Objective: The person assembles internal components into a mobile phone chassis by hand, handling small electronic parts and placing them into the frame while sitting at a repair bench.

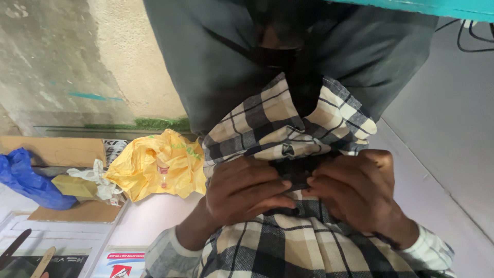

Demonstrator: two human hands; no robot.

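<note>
Your left hand (247,193) and right hand (355,193) both had fingers closed, pinching the checked shirt (288,123) fabric bunched just above your fingertips. The folds were gathered there; the rest hung loose below.

The left hand (247,193) and the right hand (355,193) sit side by side, fingertips almost meeting, both on the bunched shirt cloth (288,126). Left of them a crumpled plastic bag (157,164) lies beside a cardboard sheet (51,150), with another bag (25,180) on that sheet's far left.
</note>
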